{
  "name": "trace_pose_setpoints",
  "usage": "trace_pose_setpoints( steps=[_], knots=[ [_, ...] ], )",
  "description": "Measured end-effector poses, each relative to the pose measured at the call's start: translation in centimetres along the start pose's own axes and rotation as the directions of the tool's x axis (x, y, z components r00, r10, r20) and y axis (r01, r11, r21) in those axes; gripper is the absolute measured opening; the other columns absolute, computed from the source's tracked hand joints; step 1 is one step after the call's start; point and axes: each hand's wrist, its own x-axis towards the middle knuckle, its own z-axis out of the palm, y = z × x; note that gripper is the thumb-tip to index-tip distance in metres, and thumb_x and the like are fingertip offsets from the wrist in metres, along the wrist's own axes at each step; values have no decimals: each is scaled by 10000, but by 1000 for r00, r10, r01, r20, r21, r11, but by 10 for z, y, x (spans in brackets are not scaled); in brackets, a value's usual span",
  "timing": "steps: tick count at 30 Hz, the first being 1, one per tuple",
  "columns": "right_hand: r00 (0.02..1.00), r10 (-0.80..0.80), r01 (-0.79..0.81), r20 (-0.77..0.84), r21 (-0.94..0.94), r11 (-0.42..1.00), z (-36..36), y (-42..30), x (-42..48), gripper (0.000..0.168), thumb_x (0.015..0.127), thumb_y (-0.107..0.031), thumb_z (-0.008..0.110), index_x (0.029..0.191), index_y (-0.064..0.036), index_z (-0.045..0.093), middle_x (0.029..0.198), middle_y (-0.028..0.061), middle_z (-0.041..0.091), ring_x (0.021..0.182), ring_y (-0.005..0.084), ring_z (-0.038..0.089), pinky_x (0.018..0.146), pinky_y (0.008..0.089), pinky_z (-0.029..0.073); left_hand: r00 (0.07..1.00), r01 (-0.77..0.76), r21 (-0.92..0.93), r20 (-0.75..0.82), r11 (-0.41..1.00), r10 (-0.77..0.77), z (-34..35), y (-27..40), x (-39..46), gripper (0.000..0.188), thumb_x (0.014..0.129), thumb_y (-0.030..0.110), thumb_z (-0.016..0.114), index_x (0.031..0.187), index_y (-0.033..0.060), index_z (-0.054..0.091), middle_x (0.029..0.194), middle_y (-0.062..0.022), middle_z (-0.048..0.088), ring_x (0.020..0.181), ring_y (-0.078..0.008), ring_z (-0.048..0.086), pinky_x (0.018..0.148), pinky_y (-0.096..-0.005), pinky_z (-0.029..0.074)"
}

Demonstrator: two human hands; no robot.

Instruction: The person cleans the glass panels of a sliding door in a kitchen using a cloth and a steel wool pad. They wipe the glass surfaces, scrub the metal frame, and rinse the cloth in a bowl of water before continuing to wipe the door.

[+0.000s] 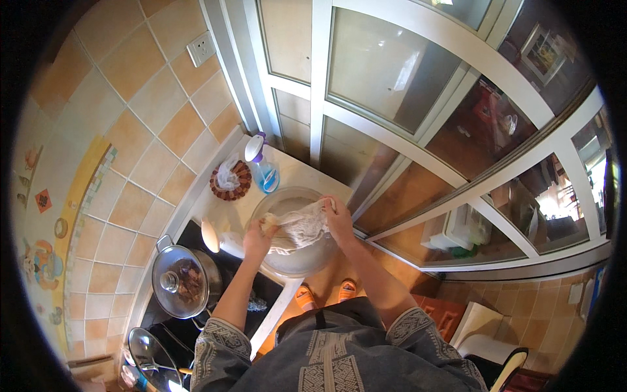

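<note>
A wet, pale beige cloth (298,228) is stretched between my hands above a wide, round basin (303,264) on the counter's corner. My left hand (257,238) grips the cloth's left end. The right end is bunched in the fingers of my right hand (337,219). Greyish water shows in the basin beneath. Behind the basin's left rim stands a spray bottle (266,171) with blue liquid and a purple and white head.
A lidded steel pot (181,281) with dark food sits on the black stove, near a glass lid (154,360). A woven basket (230,180) holding a plastic bag stands by the tiled wall. Glazed sliding doors (318,88) rise behind the counter.
</note>
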Motion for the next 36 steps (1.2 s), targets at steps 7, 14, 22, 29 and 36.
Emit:
trace_pose_setpoints(
  steps=[7, 14, 22, 29, 36],
  knots=[
    [975, -82, 175, 209, -478, 861, 28, 32, -16, 427, 916, -252, 556, 1319, -146, 465, 1194, 194, 550, 1057, 331, 593, 842, 433, 494, 911, -412, 475, 201, 777, 361, 15, 37, -19, 739, 765, 461, 711, 1399, 209, 427, 1463, -115, 358, 1322, -369, 354, 1020, -543, 353],
    [901, 187, 219, 391, -784, 581, 53, 31, -32, 810, 768, -159, 662, 1471, -267, 274, 1406, 226, 361, 1225, 423, 468, 909, 513, 481, 924, -278, 474, 368, 836, 99, 65, 20, -5, 820, 766, 333, 680, 1485, 237, 297, 1551, -142, 229, 1407, -447, 187, 1078, -637, 206],
    [939, 26, 249, 342, -729, 637, 68, 131, -14, 600, 896, -153, 486, 1466, -215, 310, 1460, 200, 355, 1310, 360, 405, 1049, 449, 385, 820, -332, 595, 566, 732, -88, 89, -4, 14, 834, 734, 262, 697, 1475, 220, 315, 1514, -113, 329, 1405, -315, 282, 1079, -562, 291],
    [790, 241, 428, 563, -789, 440, 57, 73, 2, 445, 930, -201, 471, 1369, -127, 474, 1382, 159, 481, 1262, 290, 469, 1067, 391, 368, 762, -260, 461, 638, 849, -112, 145, -88, 27, 715, 763, 194, 683, 1425, 184, 412, 1491, -129, 357, 1379, -309, 328, 1116, -419, 300],
    [817, 269, 322, 510, -791, 521, 49, 55, 11, 535, 826, -140, 612, 1349, -148, 501, 1278, 157, 576, 1153, 331, 561, 979, 416, 440, 882, -363, 307, 417, 880, 219, 106, -34, 14, 681, 844, 280, 588, 1470, 268, 321, 1499, -130, 347, 1381, -326, 314, 1103, -508, 279]
  ],
)
